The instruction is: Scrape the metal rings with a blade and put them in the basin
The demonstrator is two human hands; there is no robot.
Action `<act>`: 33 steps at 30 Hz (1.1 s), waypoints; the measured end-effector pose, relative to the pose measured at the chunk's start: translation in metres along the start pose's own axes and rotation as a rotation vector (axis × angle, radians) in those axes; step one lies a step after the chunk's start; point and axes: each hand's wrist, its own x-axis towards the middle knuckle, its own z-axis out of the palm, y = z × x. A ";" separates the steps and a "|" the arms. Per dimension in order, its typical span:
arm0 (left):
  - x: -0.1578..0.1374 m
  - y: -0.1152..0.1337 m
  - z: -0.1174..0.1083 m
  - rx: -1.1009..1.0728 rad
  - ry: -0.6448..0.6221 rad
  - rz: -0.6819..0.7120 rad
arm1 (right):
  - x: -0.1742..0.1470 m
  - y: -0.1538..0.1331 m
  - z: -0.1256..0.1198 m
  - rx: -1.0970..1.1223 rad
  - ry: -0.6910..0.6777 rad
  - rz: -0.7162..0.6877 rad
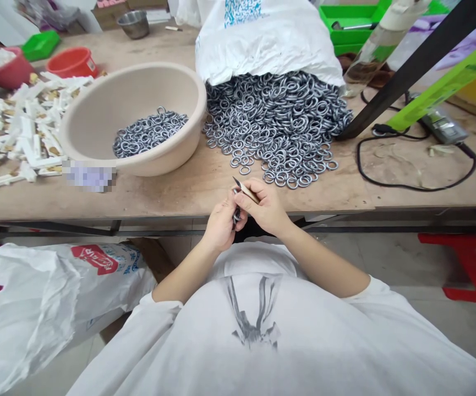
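Note:
Close to the table's front edge, my two hands meet in front of my chest. My left hand [220, 224] is closed around a few dark grey rings [236, 213]. Between the fingers of my right hand [269, 208] is a small knife [246, 191] with a pointed dark blade and a light tan handle, its tip toward the upper left. The knife is right by the rings, but whether the blade touches one is too small to tell. Beyond my hands lies a large pile of grey rings [279, 126], spilling from a white woven sack [266, 44].
A beige basin [134, 82] with more rings stands at left, beside a heap of white pieces [27, 132]. Red tub [72, 61] and metal bowl [133, 25] sit farther back. At right are a slanted dark post [419, 71] and black cable [415, 188]. Another sack [97, 286] lies below.

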 end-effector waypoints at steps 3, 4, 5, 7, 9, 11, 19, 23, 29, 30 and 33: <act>0.000 -0.002 0.001 -0.014 -0.012 0.018 | -0.002 0.002 0.003 0.160 -0.019 0.082; 0.000 -0.002 0.002 -0.018 -0.014 0.022 | -0.003 0.002 0.004 0.192 -0.028 0.077; 0.000 -0.002 0.003 -0.022 -0.014 0.030 | -0.003 0.003 0.004 0.217 -0.040 0.067; -0.001 -0.001 0.004 -0.031 -0.010 0.048 | -0.004 0.004 0.005 0.250 -0.051 0.055; -0.001 -0.001 0.006 -0.057 0.000 0.058 | -0.005 0.004 0.006 0.267 -0.047 0.059; -0.001 0.001 0.005 -0.092 0.005 0.068 | -0.005 0.004 0.005 0.257 -0.031 0.063; -0.001 0.006 0.001 -0.048 -0.211 -0.040 | 0.002 -0.009 -0.010 -0.121 -0.059 -0.135; -0.002 0.004 0.002 -0.024 -0.175 -0.064 | 0.000 -0.007 -0.008 0.118 -0.135 0.042; 0.000 0.005 -0.001 -0.005 -0.122 0.025 | -0.003 0.000 -0.004 0.161 -0.044 0.035; 0.000 0.005 -0.001 -0.010 -0.124 0.024 | -0.003 0.000 -0.004 0.118 -0.024 0.030; 0.000 0.005 -0.002 -0.033 -0.116 0.004 | -0.002 0.001 -0.005 -0.003 0.031 0.016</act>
